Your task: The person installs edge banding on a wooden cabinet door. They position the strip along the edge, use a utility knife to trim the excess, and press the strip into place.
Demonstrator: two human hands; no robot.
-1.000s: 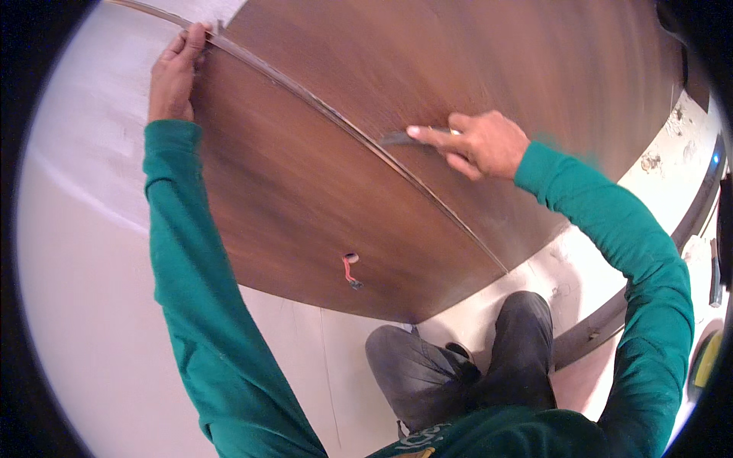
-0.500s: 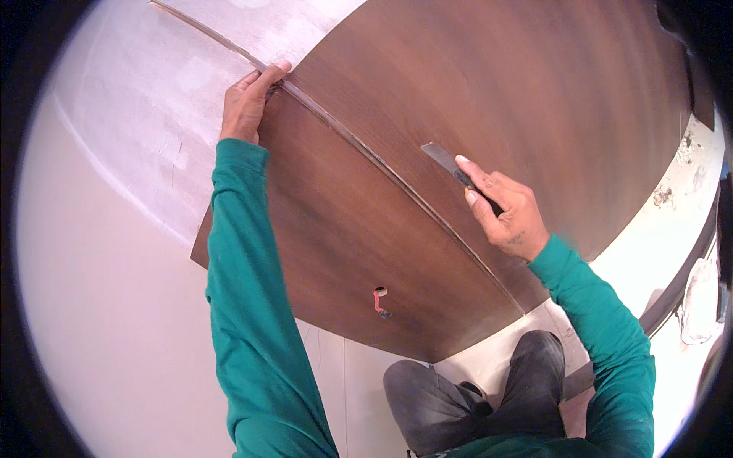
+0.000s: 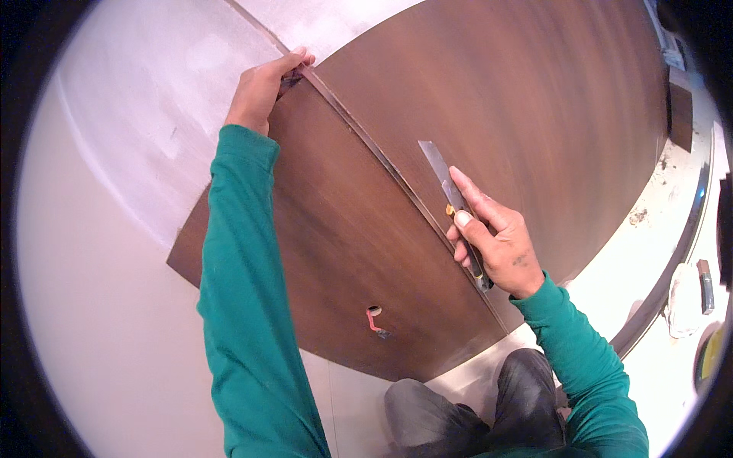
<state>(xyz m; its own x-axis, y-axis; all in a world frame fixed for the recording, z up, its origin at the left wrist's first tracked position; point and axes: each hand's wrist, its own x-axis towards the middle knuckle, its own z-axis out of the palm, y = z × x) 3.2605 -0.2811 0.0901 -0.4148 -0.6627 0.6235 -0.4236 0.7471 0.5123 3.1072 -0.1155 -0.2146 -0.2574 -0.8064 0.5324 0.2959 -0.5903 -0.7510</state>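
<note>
My left hand (image 3: 258, 90) is closed around the upper part of a thin brown strip (image 3: 359, 131), thumb over it, at the edge of a dark brown wood-grain panel (image 3: 550, 114). The strip runs slantwise down the panel toward my knees. In my right hand (image 3: 500, 243) is a snap-off utility knife (image 3: 436, 162) with its long blade out, pointing up and to the left. The knife is held over the panel, just right of the strip; whether the blade touches the surface I cannot tell.
Red wires (image 3: 371, 322) hang from a round hole in the panel's lower part. A pale, whitish surface (image 3: 153, 114) lies at the upper left. On the right are a curved dark strip (image 3: 668, 286), a white crumpled thing (image 3: 678, 305) and a small brown-and-grey block-like object (image 3: 705, 287). My knees are below the panel.
The knife has turned more upright, and my right hand has shifted slightly down and left with its fingers curled further round the handle. My left hand stays on the strip. The view has shifted a little.
</note>
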